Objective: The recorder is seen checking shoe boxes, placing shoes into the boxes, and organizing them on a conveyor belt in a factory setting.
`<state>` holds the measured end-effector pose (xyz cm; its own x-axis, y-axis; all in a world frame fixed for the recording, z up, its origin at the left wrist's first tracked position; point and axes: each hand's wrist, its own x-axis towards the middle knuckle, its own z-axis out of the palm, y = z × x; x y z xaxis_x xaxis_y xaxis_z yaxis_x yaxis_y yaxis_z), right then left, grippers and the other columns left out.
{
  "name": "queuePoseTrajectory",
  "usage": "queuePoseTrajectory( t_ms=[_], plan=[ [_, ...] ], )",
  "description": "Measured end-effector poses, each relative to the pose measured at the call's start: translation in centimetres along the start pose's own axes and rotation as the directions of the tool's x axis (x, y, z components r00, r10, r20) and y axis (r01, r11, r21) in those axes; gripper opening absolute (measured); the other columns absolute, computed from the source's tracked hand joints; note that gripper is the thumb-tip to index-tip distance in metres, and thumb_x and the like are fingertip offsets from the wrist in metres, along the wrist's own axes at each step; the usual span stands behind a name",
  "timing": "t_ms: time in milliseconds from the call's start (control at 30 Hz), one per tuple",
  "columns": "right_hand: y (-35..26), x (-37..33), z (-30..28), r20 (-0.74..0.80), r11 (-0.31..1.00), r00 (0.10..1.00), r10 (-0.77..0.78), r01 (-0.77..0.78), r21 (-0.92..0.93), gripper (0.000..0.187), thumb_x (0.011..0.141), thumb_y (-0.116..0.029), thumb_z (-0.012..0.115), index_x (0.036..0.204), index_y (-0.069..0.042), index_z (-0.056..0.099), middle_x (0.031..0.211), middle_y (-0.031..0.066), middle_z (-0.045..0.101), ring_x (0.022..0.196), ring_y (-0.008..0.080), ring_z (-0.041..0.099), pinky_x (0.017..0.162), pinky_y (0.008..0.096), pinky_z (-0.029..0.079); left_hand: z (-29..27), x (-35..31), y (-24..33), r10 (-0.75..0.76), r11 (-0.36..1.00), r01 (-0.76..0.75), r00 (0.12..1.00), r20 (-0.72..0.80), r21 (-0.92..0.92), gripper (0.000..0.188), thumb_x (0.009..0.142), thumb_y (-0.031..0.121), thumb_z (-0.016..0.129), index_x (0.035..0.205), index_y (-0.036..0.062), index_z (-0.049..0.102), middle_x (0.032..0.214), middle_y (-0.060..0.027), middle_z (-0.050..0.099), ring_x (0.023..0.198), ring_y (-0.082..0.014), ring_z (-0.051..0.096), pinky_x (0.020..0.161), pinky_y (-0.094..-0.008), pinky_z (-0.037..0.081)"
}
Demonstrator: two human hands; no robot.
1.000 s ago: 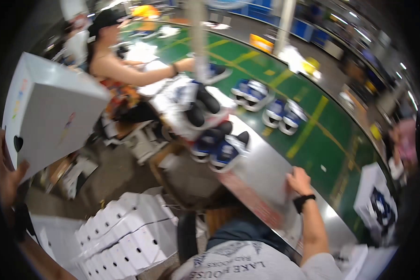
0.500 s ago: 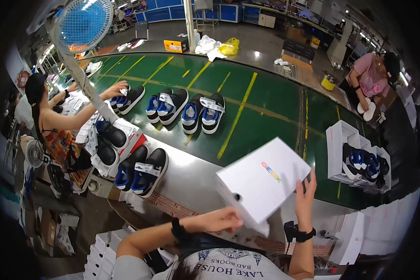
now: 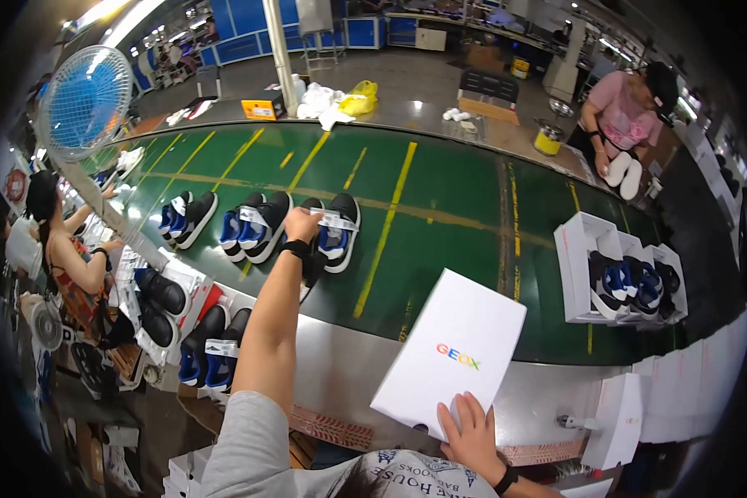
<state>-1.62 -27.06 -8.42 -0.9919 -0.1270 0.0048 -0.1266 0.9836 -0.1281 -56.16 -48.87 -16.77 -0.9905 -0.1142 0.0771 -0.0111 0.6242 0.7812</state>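
Head view: left hand (image 3: 305,222) is out over the green surface (image 3: 456,224), on a pair of black shoes with blue lining and white soles (image 3: 338,246), at the pale paper band (image 3: 334,220) across them. Fingers curled, fingertips hidden; can't tell if it's gripping or just touching. Pair sits upright on the green, rightmost of three similar pairs in a row; the middle pair (image 3: 266,224) is just beside it, the far-left pair (image 3: 191,217) further along. Right hand (image 3: 471,436) is at the near end of a closed white cardboard box with multicoloured lettering (image 3: 452,349), fingers spread over its top face, not wrapped round it. Box lies at a slant in front of the torso, overlapping the metal strip (image 3: 324,340) and the green; can't tell whether it's resting or held up. Right of it, open white boxes (image 3: 568,274) stand on the green with black-and-blue shoes (image 3: 612,278) inside; closed white boxes (image 3: 672,398) line up nearer the person. Another banded black-and-blue pair (image 3: 212,353) is at the near left edge. Co-worker in pink (image 3: 622,116), far right, holds two white soles (image 3: 627,177); second co-worker in a patterned top (image 3: 75,270) works far left, near the blue fan (image 3: 87,104).
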Motion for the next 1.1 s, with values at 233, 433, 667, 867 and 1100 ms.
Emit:
queuePoseTrajectory(
  t_ms=[233, 433, 667, 867, 1100],
  plan=[
    [7.8, 7.1, -7.9, -0.458, 0.985, 0.886, -0.070, 0.136, 0.111, 0.058, 0.065, -0.022, 0.078, 0.117, -0.004, 0.060, 0.112, 0.0151, 0.061, 0.109, 0.0345, 0.057, 0.088, 0.0424, 0.052, -6.4, -9.9, 10.3, 0.437, 0.619, -0.337, 0.898, -0.044, -0.709, 0.013, 0.094, 0.015, 0.064, 0.099, 0.0024, 0.064, 0.083, -0.0018, 0.064, 0.071, -0.0072, 0.060, 0.065, -0.0210, 0.050],
    [9.3, 13.9, -13.6, -0.437, 0.915, 0.899, 0.015, 0.163, 0.369, 0.054, 0.069, -0.021, 0.074, 0.117, -0.001, 0.058, 0.109, 0.0163, 0.062, 0.097, 0.0343, 0.062, 0.082, 0.0386, 0.053, -14.0, -26.0, 16.7, 0.570, 0.346, -0.037, 0.802, 0.179, -0.938, 0.011, 0.091, 0.004, 0.064, 0.100, -0.0007, 0.060, 0.088, -0.0078, 0.066, 0.072, -0.0110, 0.062, 0.067, -0.0232, 0.052],
    [6.2, 14.3, -13.5, -0.405, 0.885, 0.906, -0.122, 0.284, 0.368, 0.048, 0.073, -0.019, 0.067, 0.118, -0.003, 0.057, 0.131, 0.0175, 0.052, 0.125, 0.0361, 0.046, 0.104, 0.0454, 0.037, -12.9, -28.7, 15.2, 0.447, 0.506, 0.075, 0.829, 0.336, -0.859, 0.013, 0.089, 0.003, 0.065, 0.100, 0.0005, 0.060, 0.091, -0.0063, 0.066, 0.074, -0.0108, 0.061, 0.070, -0.0246, 0.050],
    [5.4, 13.3, -12.1, -0.342, 0.803, 0.936, -0.083, 0.266, 0.533, 0.022, 0.083, -0.023, 0.068, 0.095, -0.007, 0.058, 0.147, 0.0196, 0.039, 0.145, 0.0377, 0.021, 0.117, 0.0534, 0.011, -12.8, -29.5, 15.0, 0.454, 0.550, 0.081, 0.807, 0.379, -0.831, 0.014, 0.090, 0.005, 0.065, 0.101, 0.0003, 0.059, 0.093, -0.0069, 0.066, 0.073, -0.0101, 0.060, 0.071, -0.0248, 0.051],
    [6.0, 12.9, -12.4, -0.293, 0.801, 0.947, -0.130, 0.274, 0.532, 0.023, 0.084, -0.023, 0.071, 0.078, -0.008, 0.055, 0.151, 0.0172, 0.035, 0.147, 0.0372, 0.016, 0.117, 0.0547, 0.007, -14.3, -28.9, 14.1, 0.743, 0.658, -0.690, 0.659, 0.115, -0.301, 0.003, 0.080, 0.003, 0.073, 0.082, 0.0005, 0.071, 0.085, -0.0019, 0.061, 0.082, -0.0103, 0.053, 0.065, -0.0242, 0.040]
  ],
)
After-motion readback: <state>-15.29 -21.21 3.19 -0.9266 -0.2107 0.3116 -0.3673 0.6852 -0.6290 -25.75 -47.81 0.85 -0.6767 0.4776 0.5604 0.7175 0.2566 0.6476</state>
